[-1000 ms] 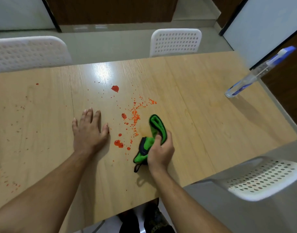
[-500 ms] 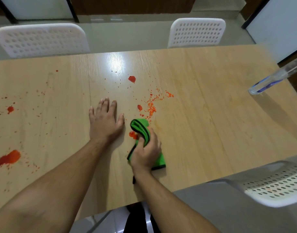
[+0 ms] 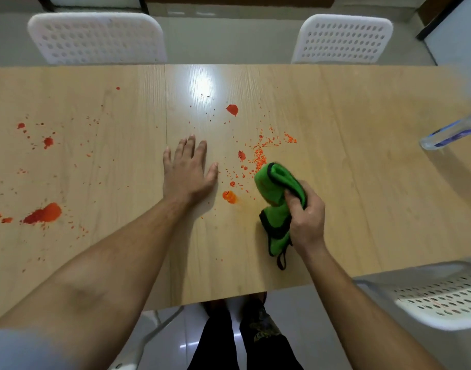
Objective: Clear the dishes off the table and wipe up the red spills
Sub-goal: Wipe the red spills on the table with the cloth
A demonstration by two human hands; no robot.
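Observation:
My right hand [image 3: 306, 214] grips a bunched green cloth with black trim [image 3: 273, 193] on the wooden table [image 3: 362, 182], just right of a red blob [image 3: 229, 196]. My left hand [image 3: 187, 172] lies flat on the table, fingers straight, left of the spills. Red drops and orange crumbs [image 3: 259, 157] are scattered between and beyond the hands, with a larger red drop [image 3: 232, 109] farther back. A big red smear [image 3: 43, 213] and more splashes [image 3: 47, 142] mark the table's left part. No dishes are in view.
A clear plastic bottle with a blue label [image 3: 450, 132] stands near the table's right edge. Two white perforated chairs [image 3: 95, 38] [image 3: 341, 38] stand at the far side, and another chair [image 3: 437, 297] is at the near right. My legs show under the near edge.
My right hand swept the cloth left over the red blob, then back to the right; the blob looks smeared and paler. My left hand stayed flat. The camera panned left, showing more spills.

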